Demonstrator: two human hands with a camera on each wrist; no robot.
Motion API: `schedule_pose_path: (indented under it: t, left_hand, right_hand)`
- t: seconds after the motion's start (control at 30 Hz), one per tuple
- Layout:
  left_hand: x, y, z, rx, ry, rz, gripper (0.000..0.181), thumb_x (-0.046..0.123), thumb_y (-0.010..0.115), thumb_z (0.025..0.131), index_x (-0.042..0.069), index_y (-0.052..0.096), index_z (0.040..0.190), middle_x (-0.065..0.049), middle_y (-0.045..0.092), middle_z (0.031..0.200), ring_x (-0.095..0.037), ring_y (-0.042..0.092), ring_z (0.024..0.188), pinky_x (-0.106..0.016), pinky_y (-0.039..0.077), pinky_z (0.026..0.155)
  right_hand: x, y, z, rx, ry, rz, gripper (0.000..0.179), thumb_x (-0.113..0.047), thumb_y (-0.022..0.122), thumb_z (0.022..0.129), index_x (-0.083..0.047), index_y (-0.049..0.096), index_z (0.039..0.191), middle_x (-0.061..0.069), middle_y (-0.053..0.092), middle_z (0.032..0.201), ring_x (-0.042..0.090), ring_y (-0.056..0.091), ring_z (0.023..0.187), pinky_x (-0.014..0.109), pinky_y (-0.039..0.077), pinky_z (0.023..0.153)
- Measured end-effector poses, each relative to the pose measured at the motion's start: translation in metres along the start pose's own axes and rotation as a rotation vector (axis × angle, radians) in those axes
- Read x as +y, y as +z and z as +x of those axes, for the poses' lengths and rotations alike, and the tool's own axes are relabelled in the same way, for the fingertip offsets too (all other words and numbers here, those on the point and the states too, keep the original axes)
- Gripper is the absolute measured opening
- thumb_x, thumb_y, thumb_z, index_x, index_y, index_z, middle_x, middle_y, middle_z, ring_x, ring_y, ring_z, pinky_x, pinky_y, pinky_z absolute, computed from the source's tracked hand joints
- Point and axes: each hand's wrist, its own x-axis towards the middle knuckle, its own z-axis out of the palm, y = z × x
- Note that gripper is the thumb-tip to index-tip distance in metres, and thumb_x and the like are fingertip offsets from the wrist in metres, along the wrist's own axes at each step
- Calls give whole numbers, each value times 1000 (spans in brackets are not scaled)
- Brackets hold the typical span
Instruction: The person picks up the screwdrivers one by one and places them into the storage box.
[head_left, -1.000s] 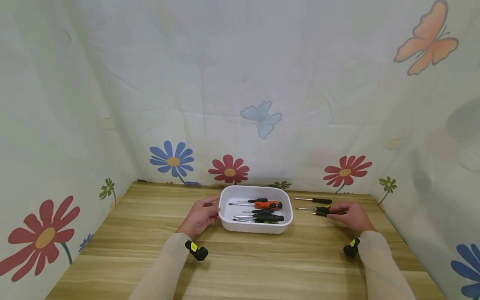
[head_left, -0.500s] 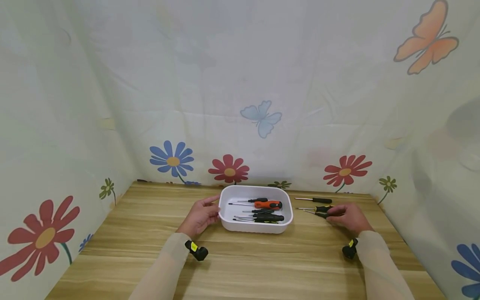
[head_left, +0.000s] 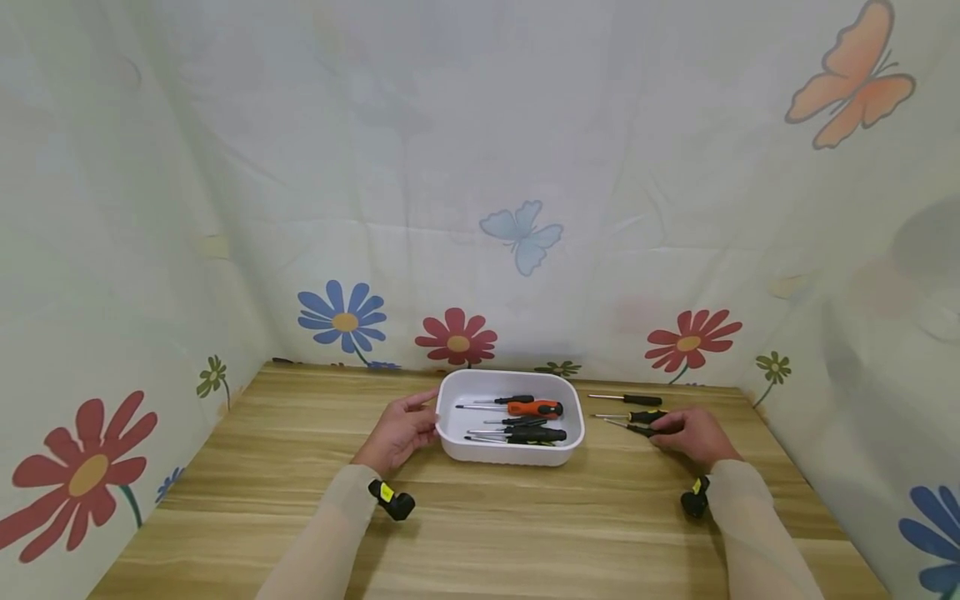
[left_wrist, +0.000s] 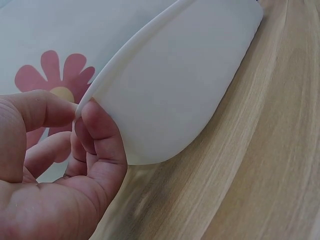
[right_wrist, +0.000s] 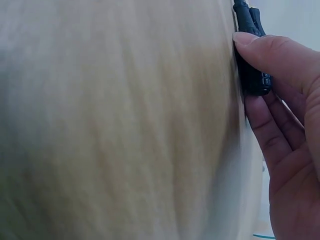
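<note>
My left hand pinches the left rim of a white plastic box; the left wrist view shows the thumb and fingers on either side of that rim. Over at the right, my right hand holds a small black screwdriver by its handle, thumb on top and fingers beneath in the right wrist view. Its thin shaft points left and slightly away from me. Just behind it lies a black-and-yellow screwdriver, and beyond that another black-handled screwdriver.
Inside the box lie an orange-and-black screwdriver and several black-handled ones. The wooden table meets a flower-printed curtain at the back and on both sides.
The held screwdriver has turned a little, its tip swinging left and away from me. My right hand has shifted slightly left; the left hand stays at the box.
</note>
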Motion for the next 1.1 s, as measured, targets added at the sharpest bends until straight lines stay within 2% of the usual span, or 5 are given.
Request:
schedule_pose_path:
  t: [0.17,0.4,0.63,0.9,1.1]
  left_hand:
    - [-1,0,1,-1,2,-6,57,-6,62,94,12,56,148,-17,62,107,-19,61,75,-32,58,77]
    - [-1,0,0,9,-3,5,56,-4,62,96,13,55,149,-20,61,114,-19,62,76,-31,59,76]
    - [1,0,0,18,-8,8,55,-3,62,96,15,56,148,-21,61,116,-20,62,77,-30,59,75]
    - [3,0,0,15,-16,2,57,-4,61,96,15,55,149,-19,61,115,-19,61,77,-31,58,77]
    - [1,1,-1,17,-13,-1,56,-3,62,96,15,57,148,-21,62,116,-20,62,76,-30,59,76]
  right_hand:
    - [3,1,1,6,-5,-8,18,-25,84,85,-15,83,101,18,74,116,40,64,113,62,48,99]
    - [9,2,2,4,-4,-12,18,-27,84,85,-18,83,101,17,73,119,41,63,116,62,47,101]
    - [5,4,-1,32,-30,-4,17,-25,84,85,-17,83,100,13,77,111,37,66,112,58,49,100]
    - [-3,0,-3,14,-50,-1,17,-24,83,85,-15,83,100,16,74,115,40,65,114,60,49,100]
    - [-1,-5,-5,-14,-19,21,19,-30,84,85,-19,83,101,16,73,118,36,65,112,55,52,95]
